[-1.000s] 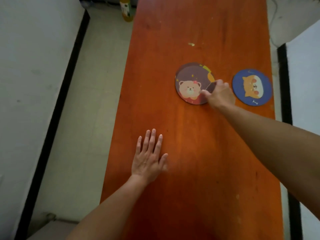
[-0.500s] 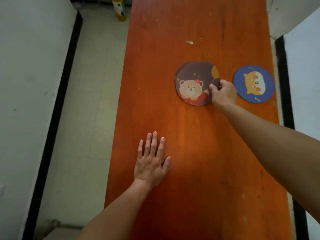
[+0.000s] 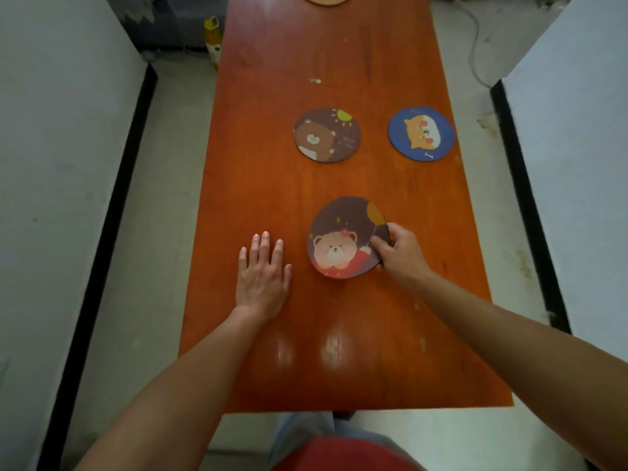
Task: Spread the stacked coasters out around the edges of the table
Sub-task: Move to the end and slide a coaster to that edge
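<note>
My right hand (image 3: 402, 254) pinches the balloon-bear coaster (image 3: 345, 237) by its right rim, mid-tabletop (image 3: 373, 351); my left hand (image 3: 261, 275) lies flat beside it, fingers spread. I should carry it low to a bare edge, well apart from the blue coaster (image 3: 421, 134).

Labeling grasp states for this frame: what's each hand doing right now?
Left hand: open, flat on the table, holding nothing.
Right hand: fingers closed on the edge of the balloon-bear coaster.

Soft dim light, glare patches on the near table (image 3: 306, 351), wide-angle edge bending.
</note>
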